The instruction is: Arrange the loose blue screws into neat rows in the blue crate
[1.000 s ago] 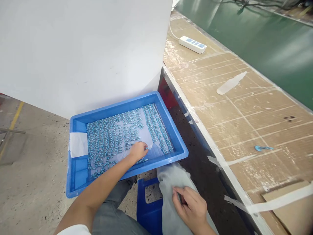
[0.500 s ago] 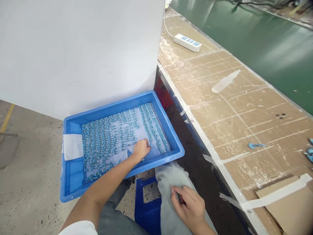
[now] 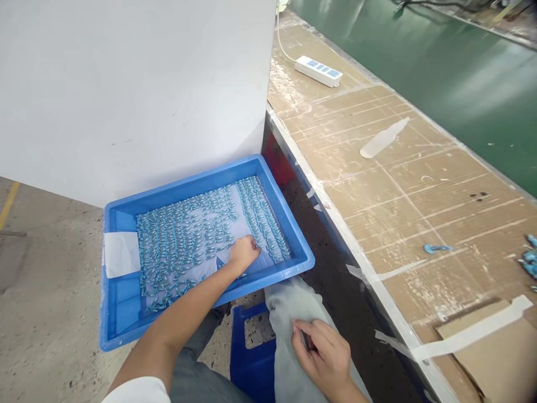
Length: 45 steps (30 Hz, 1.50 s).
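Observation:
My left hand [image 3: 244,253] reaches into a blue plastic tray [image 3: 289,215], low over its bottom near the front right. Its fingers are pinched together, and what is between them is too small to make out. Small shiny blue pieces [image 3: 172,238] lie in rows across the tray. A bare strip separates them from denser, slanted rows [image 3: 264,218] along the right side, just beyond my fingers. Above my right knee, outside the tray, my right hand [image 3: 325,355] is curled with thumb and forefinger together; nothing shows in it.
A white panel [image 3: 134,95] rises behind the tray. On the right, a cardboard-covered bench [image 3: 377,196] carries a power strip [image 3: 319,71], a pale flat bottle-shaped piece [image 3: 384,138] and a blue piece [image 3: 437,248]. Below the tray is a blue stool [image 3: 251,358].
My left hand has shifted very slightly within the tray, still pinched. The whole view has moved a little; my right hand stays in the same pose.

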Tool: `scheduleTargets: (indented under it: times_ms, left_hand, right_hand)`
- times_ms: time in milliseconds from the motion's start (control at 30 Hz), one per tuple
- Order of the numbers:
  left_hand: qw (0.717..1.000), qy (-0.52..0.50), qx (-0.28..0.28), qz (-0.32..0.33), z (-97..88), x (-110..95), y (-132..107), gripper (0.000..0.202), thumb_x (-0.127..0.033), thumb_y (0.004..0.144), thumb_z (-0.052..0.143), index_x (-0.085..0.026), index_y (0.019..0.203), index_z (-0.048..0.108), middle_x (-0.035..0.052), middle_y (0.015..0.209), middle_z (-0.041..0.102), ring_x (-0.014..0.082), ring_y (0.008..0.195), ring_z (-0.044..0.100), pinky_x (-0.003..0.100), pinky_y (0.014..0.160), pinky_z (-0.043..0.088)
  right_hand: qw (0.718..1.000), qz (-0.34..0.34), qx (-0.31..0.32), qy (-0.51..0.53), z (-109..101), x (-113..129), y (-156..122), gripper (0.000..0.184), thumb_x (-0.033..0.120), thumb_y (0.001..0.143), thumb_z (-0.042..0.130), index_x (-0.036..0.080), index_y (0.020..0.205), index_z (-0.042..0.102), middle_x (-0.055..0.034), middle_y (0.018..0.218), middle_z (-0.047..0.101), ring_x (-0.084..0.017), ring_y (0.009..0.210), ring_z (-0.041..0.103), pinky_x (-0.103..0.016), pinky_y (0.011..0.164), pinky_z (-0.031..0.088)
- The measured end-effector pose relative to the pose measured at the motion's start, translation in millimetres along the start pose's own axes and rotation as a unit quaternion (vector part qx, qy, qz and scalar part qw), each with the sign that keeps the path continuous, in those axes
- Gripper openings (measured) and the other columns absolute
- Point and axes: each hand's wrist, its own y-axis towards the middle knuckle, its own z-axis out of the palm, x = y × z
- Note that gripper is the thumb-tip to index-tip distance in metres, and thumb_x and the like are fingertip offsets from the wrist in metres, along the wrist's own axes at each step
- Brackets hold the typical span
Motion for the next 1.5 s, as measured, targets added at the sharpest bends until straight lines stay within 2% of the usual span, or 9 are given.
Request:
scheduleTargets:
  times_ms: [267,533,733,800,933,1067,1200,1300,1500]
  left_hand:
    - [0.999,0.032,-0.015,-0.004,0.3,-3,-1,0.018,-0.035,0.073,0.071,-0.023,0.085,0.064,0.0029,0.086,0.074,0.0218,0.085,0.068,0.029,0.070,0.046]
    - [0.999,0.047,-0.004,-0.015,3.0,-3,1,0.019,-0.040,0.078,0.067,-0.022,0.084,0.065,0.0064,0.089,0.073,0.0240,0.088,0.068,0.030,0.071,0.047]
    - [1.000,0.023,-0.006,-0.016,-4.5,-3,1,0.023,-0.045,0.080,0.067,-0.023,0.080,0.064,0.0031,0.083,0.072,0.0205,0.085,0.067,0.028,0.073,0.047]
    - [1.000,0.015,-0.014,-0.023,-15.9,6,0,0.022,-0.045,0.082,0.065,-0.023,0.078,0.063,0.0024,0.081,0.072,0.0192,0.082,0.067,0.028,0.074,0.047]
    - [0.999,0.013,-0.029,-0.018,-45.1,41,-7,0.006,-0.028,0.080,0.063,-0.022,0.083,0.063,0.0014,0.085,0.073,0.0173,0.083,0.067,0.026,0.077,0.047]
    - [0.999,0.034,-0.002,-0.003,-59.6,73,-18,0.009,-0.023,0.078,0.065,-0.021,0.087,0.064,0.0006,0.089,0.073,0.0160,0.087,0.068,0.024,0.083,0.048]
    - [0.997,0.068,0.032,0.015,-51.5,78,-25,0.019,-0.030,0.079,0.069,-0.021,0.096,0.066,0.0011,0.094,0.074,0.0173,0.091,0.068,0.025,0.085,0.048]
    - [0.994,0.096,0.039,0.026,-39.3,69,-27,0.025,-0.038,0.081,0.069,-0.021,0.100,0.067,0.0033,0.097,0.073,0.0199,0.094,0.067,0.027,0.084,0.048]
    - [0.991,0.122,0.036,0.051,-21.0,51,-27,0.026,-0.037,0.083,0.066,-0.021,0.104,0.066,0.0080,0.107,0.071,0.0220,0.100,0.066,0.029,0.085,0.047]
  right_hand:
    - [1.000,0.010,-0.008,0.014,0,3,2,0.013,0.009,0.084,0.063,0.019,0.092,0.067,0.0035,0.060,0.048,-0.010,0.053,0.044,-0.026,0.053,0.037]
    - [1.000,-0.004,0.008,-0.007,-2,2,2,0.012,0.010,0.086,0.063,0.019,0.094,0.066,0.0037,0.061,0.047,-0.011,0.054,0.044,-0.026,0.053,0.037]
    - [1.000,-0.006,0.004,-0.007,-2,2,3,0.012,0.009,0.086,0.062,0.019,0.093,0.065,0.0041,0.060,0.045,-0.010,0.053,0.044,-0.026,0.052,0.036]
    - [1.000,-0.007,0.005,-0.008,-2,0,2,0.012,0.010,0.086,0.063,0.019,0.094,0.065,0.0040,0.060,0.045,-0.010,0.053,0.043,-0.026,0.052,0.036]
    - [1.000,-0.008,0.002,-0.007,-3,-3,0,0.012,0.010,0.086,0.064,0.018,0.094,0.066,0.0043,0.059,0.044,-0.010,0.053,0.043,-0.026,0.053,0.036]
    - [1.000,-0.004,0.000,-0.003,-3,-3,1,0.013,0.010,0.086,0.064,0.019,0.095,0.066,0.0047,0.059,0.046,-0.009,0.052,0.043,-0.025,0.053,0.037]
    - [1.000,-0.006,0.003,0.002,-2,-1,1,0.014,0.009,0.085,0.065,0.019,0.095,0.067,0.0041,0.060,0.049,-0.009,0.053,0.044,-0.025,0.054,0.038]
    - [1.000,-0.007,-0.001,-0.001,-1,1,1,0.013,0.010,0.084,0.065,0.019,0.093,0.067,0.0042,0.060,0.049,-0.010,0.052,0.045,-0.026,0.053,0.038]
    - [1.000,-0.011,-0.003,-0.002,-2,2,6,0.012,0.010,0.085,0.063,0.019,0.093,0.066,0.0048,0.059,0.048,-0.009,0.052,0.044,-0.025,0.052,0.038]
